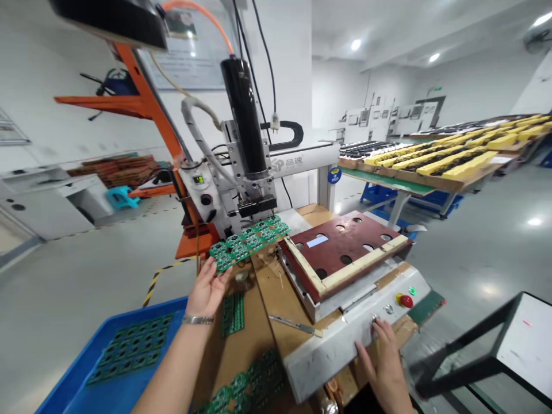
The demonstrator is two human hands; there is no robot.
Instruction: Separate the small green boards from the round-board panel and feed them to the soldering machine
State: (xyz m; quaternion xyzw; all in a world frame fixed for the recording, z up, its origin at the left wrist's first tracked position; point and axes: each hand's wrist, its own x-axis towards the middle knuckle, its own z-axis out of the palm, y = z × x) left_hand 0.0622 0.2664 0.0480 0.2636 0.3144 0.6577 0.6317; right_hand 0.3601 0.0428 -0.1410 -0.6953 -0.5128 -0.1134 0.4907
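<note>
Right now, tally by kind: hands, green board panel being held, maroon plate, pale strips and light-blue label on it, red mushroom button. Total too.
Hands: 2 (left hand, right hand)
Held green board panel: 1
Maroon plate: 1
Pale strips: 2
Light-blue label: 1
Red mushroom button: 1
Total: 8

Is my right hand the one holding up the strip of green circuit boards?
No, the left hand holds the strip of green circuit boards, while the right hand is at the machine's front panel.
</note>
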